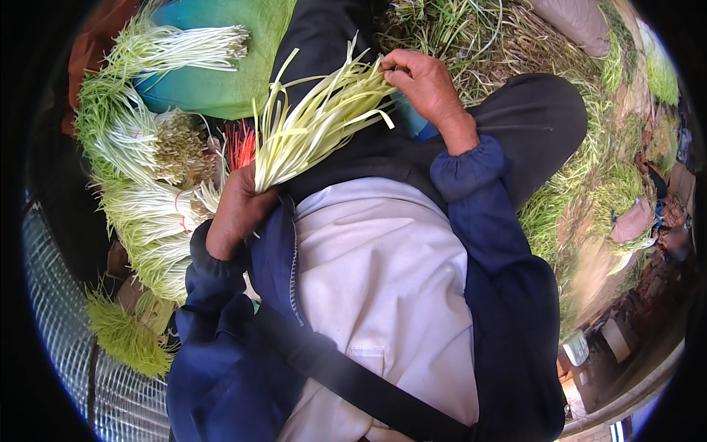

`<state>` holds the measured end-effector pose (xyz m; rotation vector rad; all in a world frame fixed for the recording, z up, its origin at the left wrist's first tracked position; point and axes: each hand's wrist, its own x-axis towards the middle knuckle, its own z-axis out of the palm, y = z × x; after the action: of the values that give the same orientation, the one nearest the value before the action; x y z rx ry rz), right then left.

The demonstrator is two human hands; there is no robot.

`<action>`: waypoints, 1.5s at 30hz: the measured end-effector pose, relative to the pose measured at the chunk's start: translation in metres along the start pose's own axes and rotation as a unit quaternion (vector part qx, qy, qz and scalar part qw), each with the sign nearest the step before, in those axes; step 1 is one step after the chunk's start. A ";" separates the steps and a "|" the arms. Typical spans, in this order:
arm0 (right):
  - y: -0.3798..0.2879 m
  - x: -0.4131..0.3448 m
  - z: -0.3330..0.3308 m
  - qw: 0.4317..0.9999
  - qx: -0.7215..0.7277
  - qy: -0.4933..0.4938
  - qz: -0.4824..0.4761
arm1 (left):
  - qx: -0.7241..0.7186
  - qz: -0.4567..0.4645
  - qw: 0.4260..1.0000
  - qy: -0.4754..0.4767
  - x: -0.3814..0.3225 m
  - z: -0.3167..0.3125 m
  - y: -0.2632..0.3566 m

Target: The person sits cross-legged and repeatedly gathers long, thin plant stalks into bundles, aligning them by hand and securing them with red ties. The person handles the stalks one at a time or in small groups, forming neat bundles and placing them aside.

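Observation:
My left hand [238,207] is closed around the white stem end of a loose bunch of pale yellow-green leafy stalks [326,113], which look like blanched chives. The bunch lies across above my lap, its leaf tips fanning up and to the right. At those tips, my right hand [425,91] has thumb and forefinger pinched together on the leaf ends. Just beyond my left hand lie red ties [240,145]. Bundles of similar stalks, some bound with red ties [165,204], are stacked at the left.
A green sheet [237,83] at the upper left bears another bundle [193,48]. Loose green leaves and brown stalks [530,41] cover the ground at the upper right. More greens [552,204] are strewn beyond my bent knee. A yellow-green heap [130,331] sits at the lower left.

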<state>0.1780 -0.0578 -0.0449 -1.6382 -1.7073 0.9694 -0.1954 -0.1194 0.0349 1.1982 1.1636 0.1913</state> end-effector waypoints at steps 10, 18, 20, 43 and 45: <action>-0.008 0.000 -0.001 1.000 0.011 -0.009 -0.010 | 0.001 -0.005 1.000 0.005 -0.001 0.001 0.001; -0.010 0.000 -0.001 1.000 -0.017 0.005 -0.006 | 0.006 -0.001 1.000 0.007 0.000 0.002 0.003; -0.011 0.000 -0.002 0.999 -0.023 0.016 -0.017 | 0.007 -0.002 1.000 0.006 0.000 0.002 0.004; -0.024 -0.006 -0.004 0.993 -0.064 0.087 -0.054 | 0.026 0.017 0.999 0.012 -0.001 0.002 0.005; -0.024 -0.006 -0.003 0.993 -0.055 0.084 -0.055 | 0.021 0.015 1.000 0.011 -0.001 0.003 0.005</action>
<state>0.1674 -0.0631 -0.0235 -1.6261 -1.7415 0.6758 -0.1914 -0.1195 0.0397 1.2543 1.1743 0.2029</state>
